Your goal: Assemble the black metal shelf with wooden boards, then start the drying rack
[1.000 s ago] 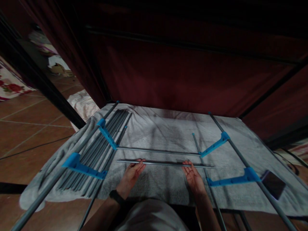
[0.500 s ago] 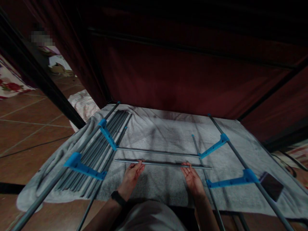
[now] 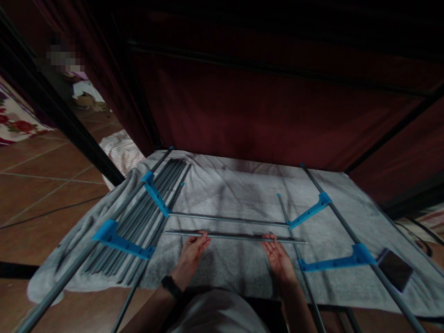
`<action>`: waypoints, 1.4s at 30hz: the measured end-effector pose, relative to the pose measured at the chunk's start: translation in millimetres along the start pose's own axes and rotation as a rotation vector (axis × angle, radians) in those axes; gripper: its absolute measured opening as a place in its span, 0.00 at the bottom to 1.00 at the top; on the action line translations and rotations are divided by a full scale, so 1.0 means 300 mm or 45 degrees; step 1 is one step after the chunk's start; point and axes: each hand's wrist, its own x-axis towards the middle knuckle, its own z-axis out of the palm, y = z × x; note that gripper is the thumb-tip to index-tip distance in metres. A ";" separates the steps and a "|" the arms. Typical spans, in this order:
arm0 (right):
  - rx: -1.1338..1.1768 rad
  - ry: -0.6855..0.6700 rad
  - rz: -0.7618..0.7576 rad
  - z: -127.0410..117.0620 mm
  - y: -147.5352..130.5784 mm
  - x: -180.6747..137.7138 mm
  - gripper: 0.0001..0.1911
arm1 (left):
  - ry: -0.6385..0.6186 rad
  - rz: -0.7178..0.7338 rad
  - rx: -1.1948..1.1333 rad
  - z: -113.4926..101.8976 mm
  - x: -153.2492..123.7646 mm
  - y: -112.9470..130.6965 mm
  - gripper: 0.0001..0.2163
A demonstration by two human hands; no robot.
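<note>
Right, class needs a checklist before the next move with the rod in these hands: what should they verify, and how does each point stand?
1. Held rod supported by both left hand and right hand: ok.
2. Grip firm enough: cannot tell; pressure doesn't show.
3. Crossbar reaching both far-left bracket and far-right bracket: ok.
4. Crossbar locked tight there: cannot tell; the joints are too small.
5. Near-left bracket and near-right bracket linked by a rod: not ok; none joins them.
6. Dark flat device clear of the held rod: ok, off to the right.
</note>
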 end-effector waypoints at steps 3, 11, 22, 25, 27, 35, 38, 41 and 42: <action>0.002 -0.002 0.004 0.000 0.000 0.002 0.17 | -0.048 0.001 0.020 -0.007 -0.001 -0.004 0.09; -0.008 -0.019 0.003 -0.010 0.009 0.005 0.11 | -0.131 -0.045 0.040 -0.009 -0.008 0.003 0.11; 0.028 -0.023 0.012 -0.010 0.005 0.006 0.09 | -0.007 -0.041 -0.058 0.004 0.007 0.000 0.14; 0.027 -0.016 0.018 -0.012 0.006 0.007 0.10 | -0.020 -0.018 -0.078 0.004 0.005 -0.005 0.14; 0.023 -0.016 0.020 -0.013 0.007 0.008 0.11 | -0.054 -0.001 -0.085 0.005 -0.002 -0.005 0.12; 0.029 -0.005 0.015 -0.018 0.012 0.016 0.12 | -0.187 0.004 -0.043 0.024 -0.039 -0.013 0.09; 0.031 -0.015 0.015 -0.019 0.010 0.017 0.11 | -0.187 0.002 -0.025 0.031 -0.045 -0.030 0.09; 0.040 -0.014 0.023 -0.017 0.009 0.017 0.10 | -0.192 -0.012 0.005 0.034 -0.047 -0.047 0.08; 0.042 -0.009 0.027 -0.017 0.009 0.017 0.10 | -0.197 -0.013 0.013 0.035 -0.047 -0.052 0.08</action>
